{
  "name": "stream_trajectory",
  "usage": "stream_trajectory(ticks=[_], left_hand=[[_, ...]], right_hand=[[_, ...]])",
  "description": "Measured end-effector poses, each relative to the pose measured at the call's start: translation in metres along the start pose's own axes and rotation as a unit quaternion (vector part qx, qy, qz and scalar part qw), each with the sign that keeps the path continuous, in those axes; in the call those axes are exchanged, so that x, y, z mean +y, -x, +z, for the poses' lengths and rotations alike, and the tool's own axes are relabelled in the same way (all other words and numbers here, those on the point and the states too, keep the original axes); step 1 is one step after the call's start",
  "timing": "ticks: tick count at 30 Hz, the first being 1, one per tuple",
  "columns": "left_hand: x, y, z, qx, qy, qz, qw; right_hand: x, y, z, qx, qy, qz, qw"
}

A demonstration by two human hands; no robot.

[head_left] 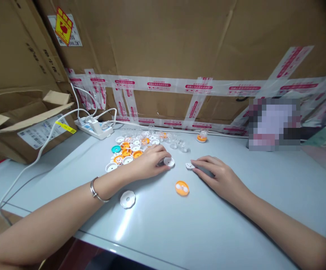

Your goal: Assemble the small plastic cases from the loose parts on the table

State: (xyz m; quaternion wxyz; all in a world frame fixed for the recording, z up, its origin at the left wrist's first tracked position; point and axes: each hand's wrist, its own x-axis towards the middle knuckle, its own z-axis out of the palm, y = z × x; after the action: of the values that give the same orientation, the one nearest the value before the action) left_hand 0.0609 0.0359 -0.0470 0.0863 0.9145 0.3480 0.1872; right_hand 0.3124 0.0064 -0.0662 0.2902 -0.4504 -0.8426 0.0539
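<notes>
My left hand (151,162), a bangle on its wrist, is closed round a white round plastic cap (169,162) just above the table. My right hand (217,174) pinches a small white plastic piece with holes (190,165) between thumb and fingers. A gap lies between the two held pieces. Nearer to me rests an orange disc (182,188) with white parts on it. A white scalloped ring (128,199) lies flat below my left forearm. Beyond my left hand spreads a pile of white, orange and teal round caps (126,152), partly hidden by the hand.
Clear plastic domes (175,143) lie behind the caps, and one orange-based assembled piece (202,136) stands farther right. At the back left are a power strip (96,129) with cables and an open cardboard box (30,123). A large taped carton (165,45) walls off the rear.
</notes>
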Motion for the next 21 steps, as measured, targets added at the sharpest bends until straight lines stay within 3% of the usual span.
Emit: stream_trajectory(ticks=[3,6,8,11,15,18,21], left_hand=[[0.003,0.0,-0.004,0.02,0.024,-0.006,1.0],[0.011,-0.001,-0.011,0.018,0.157,-0.063,0.985],[0.016,-0.001,-0.016,-0.01,0.314,-0.124,0.941],[0.022,-0.001,-0.02,-0.061,0.518,-0.163,0.838],[0.023,-0.001,-0.018,-0.091,0.643,-0.153,0.745],[0.022,-0.001,-0.015,-0.103,0.651,-0.145,0.738],[0.024,-0.001,-0.015,-0.116,0.601,-0.133,0.78]], right_hand=[[-0.003,0.002,-0.003,0.025,-0.003,0.008,1.0],[-0.012,0.004,-0.009,0.045,-0.024,0.025,0.998],[-0.019,0.005,-0.013,0.045,-0.051,0.041,0.997],[-0.028,0.009,-0.019,0.012,-0.099,0.04,0.994],[-0.038,0.014,-0.022,-0.061,-0.111,0.024,0.992],[-0.043,0.016,-0.017,-0.102,-0.095,0.049,0.989],[-0.046,0.016,-0.011,-0.123,-0.094,0.078,0.985]])
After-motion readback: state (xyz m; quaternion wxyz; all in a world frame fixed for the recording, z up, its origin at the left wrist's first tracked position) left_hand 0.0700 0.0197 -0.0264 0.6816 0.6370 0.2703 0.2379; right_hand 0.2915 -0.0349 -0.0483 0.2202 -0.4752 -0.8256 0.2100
